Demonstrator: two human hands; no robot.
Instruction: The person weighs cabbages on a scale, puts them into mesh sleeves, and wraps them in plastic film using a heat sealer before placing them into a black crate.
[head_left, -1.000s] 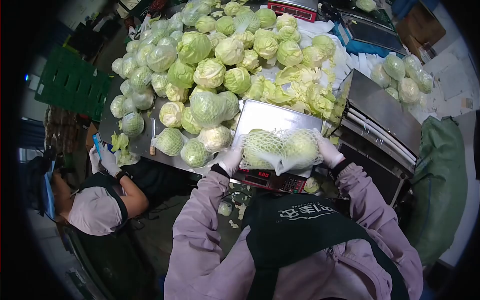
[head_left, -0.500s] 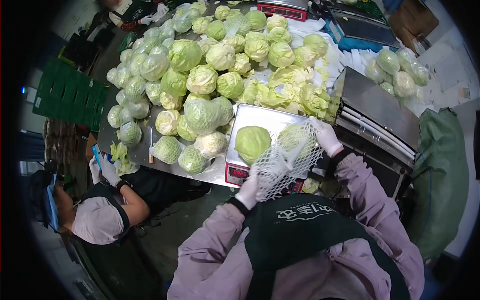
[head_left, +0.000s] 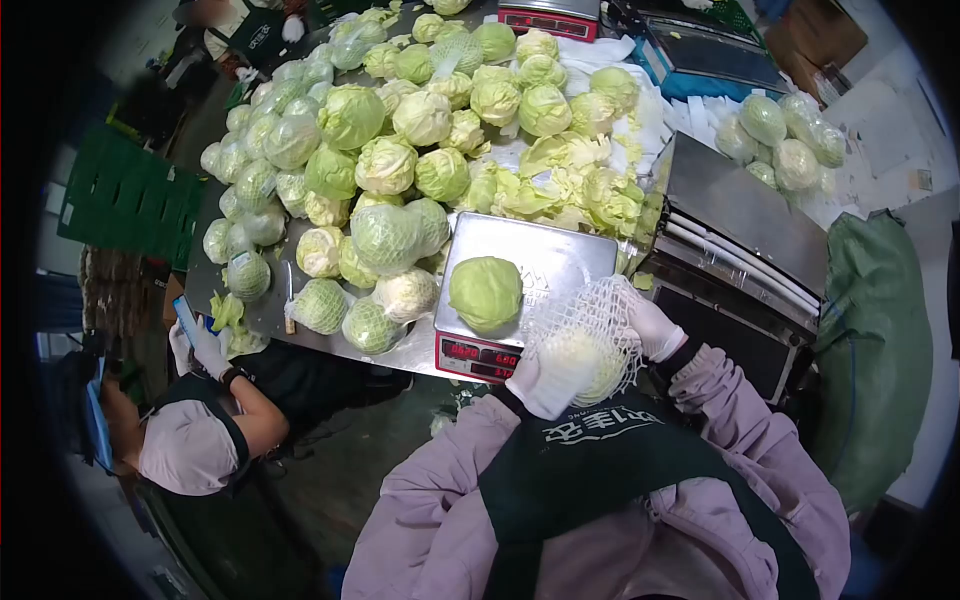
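Note:
A pale cabbage sits inside a white mesh net, held in front of my apron at the scale's near right corner. My gloved left hand is closed on the lower left side of the netted cabbage, somewhat blurred. On the other side, my gloved right hand grips the mesh near its upper right. A bare green cabbage rests on the steel pan of the red digital scale, whose red display is lit.
Loose and netted cabbages are heaped across the steel table, with torn leaves behind the scale. A wrapping machine stands at right, beside a green sack. At left, a co-worker holds a phone; a knife lies near the table edge.
The net, stretched between my hands over the scale, has come down toward my chest with the cabbage inside. My left hand has moved right and lower. More of the scale's pan and display shows.

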